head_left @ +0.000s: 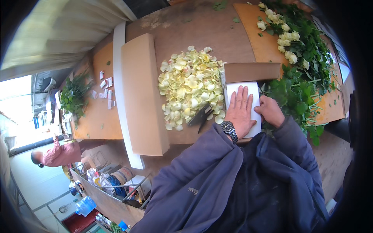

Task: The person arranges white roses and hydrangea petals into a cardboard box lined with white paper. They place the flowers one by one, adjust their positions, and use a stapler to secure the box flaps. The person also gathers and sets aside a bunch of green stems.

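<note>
My left hand (239, 112), with a dark wristwatch on its wrist, lies flat on a white rectangular sheet (254, 130), fingers stretched out. My right hand (271, 111) is at the sheet's right edge with its fingers curled in, the thumb side against that edge. Whether the white piece is one sheet or a stack, I cannot tell. Directly beyond it is a brown cardboard piece (251, 71), like a box flap. To the left spreads a heap of pale yellow-green petals (190, 83), with a black-handled tool (201, 115) lying at its near side.
A long cardboard piece (142, 95) and a white strip (123, 85) stand left of the petals. Cream roses (286, 40) and green leafy stems (293, 91) fill the right side. Small white boxes (107, 87) lie far left. A person in pink (62, 153) is beyond, near a cluttered cart (116, 186).
</note>
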Motion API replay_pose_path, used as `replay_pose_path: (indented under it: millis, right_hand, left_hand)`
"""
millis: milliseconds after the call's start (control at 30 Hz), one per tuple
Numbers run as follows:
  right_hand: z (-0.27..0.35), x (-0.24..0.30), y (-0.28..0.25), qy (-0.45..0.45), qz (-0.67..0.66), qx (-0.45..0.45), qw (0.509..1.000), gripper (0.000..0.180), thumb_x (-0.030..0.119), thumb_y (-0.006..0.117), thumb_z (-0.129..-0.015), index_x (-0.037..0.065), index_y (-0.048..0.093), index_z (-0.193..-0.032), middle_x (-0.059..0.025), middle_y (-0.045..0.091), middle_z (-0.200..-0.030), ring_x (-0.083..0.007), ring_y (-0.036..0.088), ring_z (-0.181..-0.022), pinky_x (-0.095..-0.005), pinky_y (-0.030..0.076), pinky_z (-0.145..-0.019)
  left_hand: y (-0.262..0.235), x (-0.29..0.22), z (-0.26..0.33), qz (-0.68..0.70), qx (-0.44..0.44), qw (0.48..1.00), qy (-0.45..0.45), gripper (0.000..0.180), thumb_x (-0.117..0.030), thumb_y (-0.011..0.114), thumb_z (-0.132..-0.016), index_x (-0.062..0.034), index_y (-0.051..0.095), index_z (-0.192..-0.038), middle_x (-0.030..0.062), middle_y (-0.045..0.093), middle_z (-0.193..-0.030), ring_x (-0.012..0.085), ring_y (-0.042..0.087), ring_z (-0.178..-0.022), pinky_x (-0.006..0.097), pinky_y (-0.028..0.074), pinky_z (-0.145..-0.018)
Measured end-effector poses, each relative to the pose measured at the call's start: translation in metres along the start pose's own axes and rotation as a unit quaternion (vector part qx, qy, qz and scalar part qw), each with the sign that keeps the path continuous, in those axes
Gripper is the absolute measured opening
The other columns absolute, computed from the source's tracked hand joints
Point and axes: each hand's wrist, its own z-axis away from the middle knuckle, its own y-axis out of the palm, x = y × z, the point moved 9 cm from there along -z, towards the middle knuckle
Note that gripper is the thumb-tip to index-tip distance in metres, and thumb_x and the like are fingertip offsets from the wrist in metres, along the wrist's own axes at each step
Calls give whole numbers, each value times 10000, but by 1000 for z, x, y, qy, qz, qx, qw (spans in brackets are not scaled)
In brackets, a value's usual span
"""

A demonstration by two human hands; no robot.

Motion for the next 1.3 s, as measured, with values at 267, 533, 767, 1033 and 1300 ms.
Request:
replay_pose_path:
  millis: [267, 533, 767, 1033, 1300]
  right_hand:
    - [30, 82, -51, -194, 122, -81, 970, 270, 142, 725, -864, 5, 709, -1097, -194, 698, -726, -322, 700, -651, -411, 522, -607]
    - [-27, 195, -58, -502, 322, -182, 782, 666, 51, 808, -720, 27, 633, -1362, -194, 660, -1302, -347, 633, -1190, -439, 483, -1072]
    - [-107, 153, -24, -204, 484, 72, 848, 536, 246, 868, -665, 82, 775, -1167, -205, 758, -1049, -394, 715, -1025, -476, 575, -900]
    - [-40, 142, -4, -378, 392, -20, 838, 135, 130, 746, -754, 77, 793, -869, -163, 718, -956, -381, 673, -918, -483, 534, -764]
    - [27, 133, 15, -578, 272, -158, 753, 177, 62, 625, -804, 55, 724, -951, -166, 660, -943, -388, 622, -896, -475, 491, -773]
  left_hand:
    - [18, 2, -10, -26, 35, 997, -63, 1033, -547, 765, -821, 45, 393, -1581, 321, 251, -1677, 453, 122, -1608, 581, 113, -1299]
    - [27, -4, -14, -103, 33, 993, -53, 1077, -635, 712, -843, 55, 368, -1596, 326, 224, -1688, 488, 142, -1589, 579, 112, -1287]
    - [28, -4, -15, -100, 40, 993, -45, 1067, -623, 705, -849, 65, 368, -1593, 351, 223, -1678, 509, 135, -1586, 583, 109, -1287]
    - [46, -2, -25, -122, 43, 990, -64, 1053, -593, 716, -840, 78, 381, -1579, 350, 276, -1654, 505, 164, -1579, 589, 110, -1288]
    - [42, 12, -34, -50, 1, 992, -113, 987, -398, 755, -769, 138, 407, -1522, 356, 333, -1613, 518, 226, -1546, 555, 109, -1308]
